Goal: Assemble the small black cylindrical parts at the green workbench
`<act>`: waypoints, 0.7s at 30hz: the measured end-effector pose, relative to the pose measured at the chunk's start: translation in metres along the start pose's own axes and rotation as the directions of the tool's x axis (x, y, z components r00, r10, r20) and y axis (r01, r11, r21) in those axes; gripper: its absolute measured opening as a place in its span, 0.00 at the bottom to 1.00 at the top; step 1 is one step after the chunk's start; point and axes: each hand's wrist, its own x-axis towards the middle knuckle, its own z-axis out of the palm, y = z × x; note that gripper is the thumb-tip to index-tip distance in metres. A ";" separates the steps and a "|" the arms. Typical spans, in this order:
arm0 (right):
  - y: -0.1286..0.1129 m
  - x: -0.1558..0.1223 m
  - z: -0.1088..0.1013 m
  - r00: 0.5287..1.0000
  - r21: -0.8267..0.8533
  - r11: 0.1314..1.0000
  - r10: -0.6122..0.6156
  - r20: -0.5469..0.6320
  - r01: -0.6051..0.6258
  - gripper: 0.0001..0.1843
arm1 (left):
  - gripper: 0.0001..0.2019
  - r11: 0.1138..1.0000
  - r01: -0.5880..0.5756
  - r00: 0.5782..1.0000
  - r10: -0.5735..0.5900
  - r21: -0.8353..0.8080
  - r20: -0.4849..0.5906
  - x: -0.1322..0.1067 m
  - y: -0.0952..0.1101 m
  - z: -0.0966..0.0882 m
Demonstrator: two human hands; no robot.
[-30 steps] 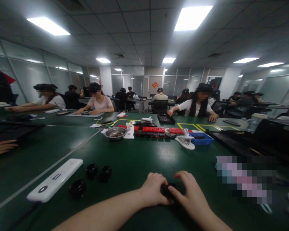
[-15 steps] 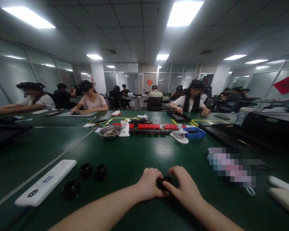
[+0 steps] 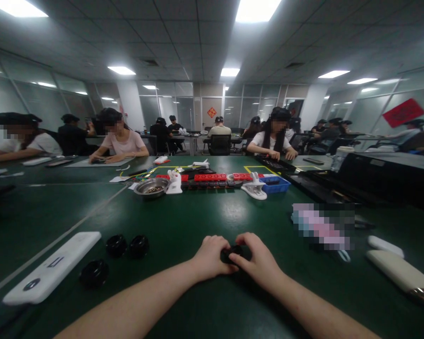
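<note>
My left hand (image 3: 209,256) and my right hand (image 3: 259,259) meet over the green table (image 3: 183,221), low in the middle of the view. Both are closed around one small black round part (image 3: 232,254), and only a sliver of it shows between the fingers. Three more black round parts lie to the left: two side by side (image 3: 127,245) and one nearer me (image 3: 93,273). A long white device (image 3: 49,266) lies beside them.
Across the table stand a metal bowl (image 3: 151,187), red and black parts in a row (image 3: 215,179), a white clamp (image 3: 253,189) and a blue tray (image 3: 275,183). White oblong devices (image 3: 397,268) lie at the right. Several seated people work at the far side.
The view has tilted and swung a little, so the table things sit higher and further left. My hands stay joined on the black part.
</note>
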 end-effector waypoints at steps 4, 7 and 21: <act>0.001 0.003 -0.001 0.993 0.105 0.993 -0.064 0.096 0.054 0.09 | 0.18 0.999 -0.036 0.999 0.036 0.016 -0.012 0.001 -0.002 0.002; 0.001 0.001 -0.003 0.983 0.190 0.977 -0.126 0.137 0.098 0.19 | 0.19 0.999 -0.032 0.999 0.032 0.025 -0.007 0.002 -0.003 0.003; -0.003 -0.001 -0.003 0.991 0.003 0.993 -0.121 0.062 0.121 0.14 | 0.15 1.000 -0.007 1.000 0.007 0.014 0.013 0.001 0.002 -0.002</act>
